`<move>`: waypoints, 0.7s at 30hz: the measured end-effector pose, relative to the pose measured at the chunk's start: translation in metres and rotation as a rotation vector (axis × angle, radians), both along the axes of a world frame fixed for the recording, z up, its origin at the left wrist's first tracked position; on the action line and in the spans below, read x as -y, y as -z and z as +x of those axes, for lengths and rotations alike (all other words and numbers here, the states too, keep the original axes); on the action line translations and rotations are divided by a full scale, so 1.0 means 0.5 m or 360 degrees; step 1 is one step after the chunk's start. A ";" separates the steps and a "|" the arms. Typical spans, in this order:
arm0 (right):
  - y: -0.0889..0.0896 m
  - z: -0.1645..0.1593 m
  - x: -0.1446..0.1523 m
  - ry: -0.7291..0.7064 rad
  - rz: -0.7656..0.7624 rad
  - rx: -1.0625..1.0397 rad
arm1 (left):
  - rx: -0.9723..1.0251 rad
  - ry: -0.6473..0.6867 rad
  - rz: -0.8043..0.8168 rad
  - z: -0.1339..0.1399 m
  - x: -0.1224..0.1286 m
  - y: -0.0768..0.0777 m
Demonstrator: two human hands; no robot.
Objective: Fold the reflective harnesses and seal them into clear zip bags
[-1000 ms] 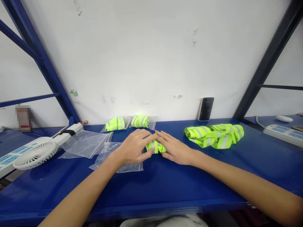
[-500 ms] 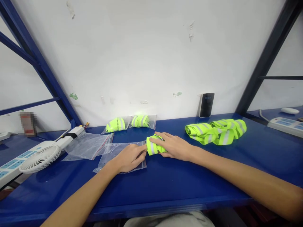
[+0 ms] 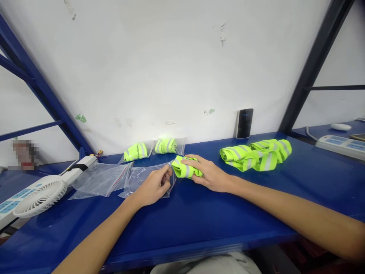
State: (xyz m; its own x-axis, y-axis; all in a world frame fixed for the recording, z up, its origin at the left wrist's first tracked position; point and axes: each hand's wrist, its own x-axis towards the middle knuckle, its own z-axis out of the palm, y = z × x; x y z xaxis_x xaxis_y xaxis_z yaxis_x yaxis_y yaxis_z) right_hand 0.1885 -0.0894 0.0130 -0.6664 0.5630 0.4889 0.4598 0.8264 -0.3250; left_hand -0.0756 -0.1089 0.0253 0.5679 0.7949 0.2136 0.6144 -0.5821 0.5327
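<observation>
My right hand (image 3: 211, 174) is wrapped around a folded bundle of neon-yellow reflective strap (image 3: 184, 169) with silver stripes, held just above the blue table. Its near end is at the mouth of a clear zip bag (image 3: 139, 180). My left hand (image 3: 156, 185) has its fingers curled at that bag's right edge, pinching the plastic; the fingertips are partly hidden. Another flat zip bag (image 3: 98, 179) lies to the left, overlapping the first. Towards the wall sit two bagged bundles, the left bagged strap (image 3: 135, 152) and the right bagged strap (image 3: 165, 146).
More loose reflective straps (image 3: 256, 156) lie at the right. A small clock-like device (image 3: 244, 123) leans on the wall. At the left are a white fan (image 3: 41, 196) and a power strip (image 3: 11, 203). Blue frame posts (image 3: 42, 82) flank the blue table (image 3: 199, 224).
My right hand has tilted and lifted the strap bundle a little. My left hand has turned slightly, with its fingers curled at the bag's mouth. The view has shifted a bit.
</observation>
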 end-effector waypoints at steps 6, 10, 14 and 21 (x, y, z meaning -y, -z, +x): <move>-0.008 -0.014 0.017 -0.0138 -0.0061 -0.0032 | 0.0319 -0.0175 -0.0054 0.005 -0.006 0.010; -0.017 -0.018 0.029 -0.0101 -0.0004 0.0272 | 0.0427 -0.0193 0.0042 0.002 -0.005 0.013; -0.025 -0.014 0.033 -0.0088 0.0067 0.0416 | 0.0377 -0.0074 0.0124 -0.003 -0.003 0.015; -0.041 -0.013 0.030 -0.0014 0.0180 0.0654 | 0.0331 0.0037 0.0107 0.005 0.006 0.003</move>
